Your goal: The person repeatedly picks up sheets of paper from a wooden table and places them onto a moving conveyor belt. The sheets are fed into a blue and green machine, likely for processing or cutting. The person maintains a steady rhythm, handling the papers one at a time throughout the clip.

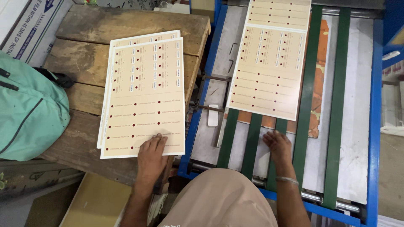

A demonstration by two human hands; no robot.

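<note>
- Head view: my left hand (pixel 150 152) lies flat, palm down, on the near edge of the top printed sheet (pixel 145 98); fingers (pixel 158 138) loosely together, pressing, not clamped on anything.
- That sheet tops a small stack of cream sheets w/ dark red dots and rows of small labels, on the worn wooden counter (pixel 88 63), left side of scene. A 2nd sheet pokes out at the stack's far and left edges.
- My right hand (pixel 277 146) rests palm down on the green belts (pixel 252 138) of the blue-framed conveyor (pixel 374 126) at right; fingers slightly apart, holding nothing. Thin bangle at the wrist.
- Another printed sheet (pixel 269 71) sits on the belts, just beyond the right hand, not touching it; one more overlaps its far edge.
- Orange board (pixel 317 80) lies partly under the belt sheet.
- Green bag (pixel 29 109) at far left, overlapping the counter.
- Cardboard (pixel 94 201) on the floor, near left.
</note>
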